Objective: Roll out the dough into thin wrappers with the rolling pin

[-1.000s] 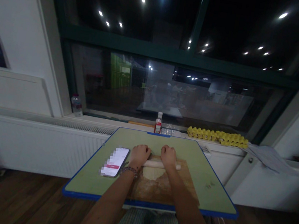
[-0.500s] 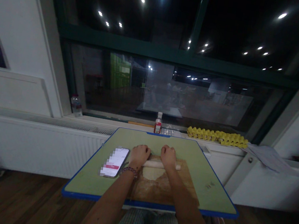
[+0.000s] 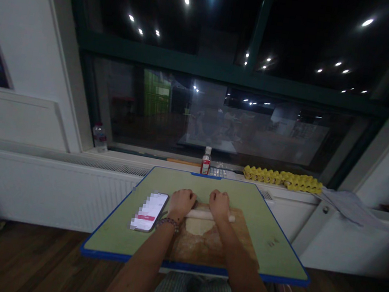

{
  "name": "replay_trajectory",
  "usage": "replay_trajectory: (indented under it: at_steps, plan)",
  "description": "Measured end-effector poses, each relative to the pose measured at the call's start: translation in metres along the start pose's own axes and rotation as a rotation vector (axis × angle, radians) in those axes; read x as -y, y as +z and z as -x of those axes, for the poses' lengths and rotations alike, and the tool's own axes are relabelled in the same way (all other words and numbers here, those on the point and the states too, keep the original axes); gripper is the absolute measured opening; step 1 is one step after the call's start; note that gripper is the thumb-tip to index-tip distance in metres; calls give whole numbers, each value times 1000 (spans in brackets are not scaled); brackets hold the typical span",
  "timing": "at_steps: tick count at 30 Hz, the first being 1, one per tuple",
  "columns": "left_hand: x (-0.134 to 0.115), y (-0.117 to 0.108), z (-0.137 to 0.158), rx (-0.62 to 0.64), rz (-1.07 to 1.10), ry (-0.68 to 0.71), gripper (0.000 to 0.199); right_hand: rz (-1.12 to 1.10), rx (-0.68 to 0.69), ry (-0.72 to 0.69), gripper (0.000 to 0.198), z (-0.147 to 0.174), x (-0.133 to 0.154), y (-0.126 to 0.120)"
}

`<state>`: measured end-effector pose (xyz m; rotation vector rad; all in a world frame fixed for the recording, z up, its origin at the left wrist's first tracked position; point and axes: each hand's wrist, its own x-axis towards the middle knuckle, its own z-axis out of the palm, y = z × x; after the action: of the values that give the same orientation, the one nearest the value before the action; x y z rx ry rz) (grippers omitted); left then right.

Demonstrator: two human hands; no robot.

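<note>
A pale wooden rolling pin (image 3: 201, 214) lies crosswise at the far part of a wooden board (image 3: 200, 251). My left hand (image 3: 181, 202) covers its left part and my right hand (image 3: 220, 203) its right part, both with curled fingers. The right tip of the pin sticks out past my right wrist. Just on the near side of the pin, a flat, roundish sheet of dough (image 3: 198, 226) rests on the board between my forearms. Its far edge reaches up to the pin. A beaded bracelet circles my left wrist.
A lit phone (image 3: 150, 211) lies left of the board on the green table (image 3: 283, 261) with a blue rim. On the sill behind stand a small red-labelled bottle (image 3: 206, 161), a yellow egg tray (image 3: 282, 179) and a water bottle (image 3: 99, 137). A radiator (image 3: 63, 194) runs below the window.
</note>
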<state>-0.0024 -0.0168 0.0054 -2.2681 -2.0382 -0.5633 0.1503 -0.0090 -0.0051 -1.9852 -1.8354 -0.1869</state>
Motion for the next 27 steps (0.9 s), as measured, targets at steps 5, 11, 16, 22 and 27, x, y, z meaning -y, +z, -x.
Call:
replay_trajectory:
  at_steps: [5,11,16,22,27]
  plan:
    - [-1,-1,1,0,0,-10,38,-10,11,7,34,2,1,-3]
    - [-1,-2,1,10,9,-11,37,-18,12,16,33,2,1,-5]
    - [-2,-3,1,0,8,1,37,-27,11,3,33,2,1,-6]
    - [-2,-4,1,26,6,-12,38,-6,10,-2,34,3,2,-6]
    - [0,0,0,2,2,-4,37,6,13,2,34,2,2,-6]
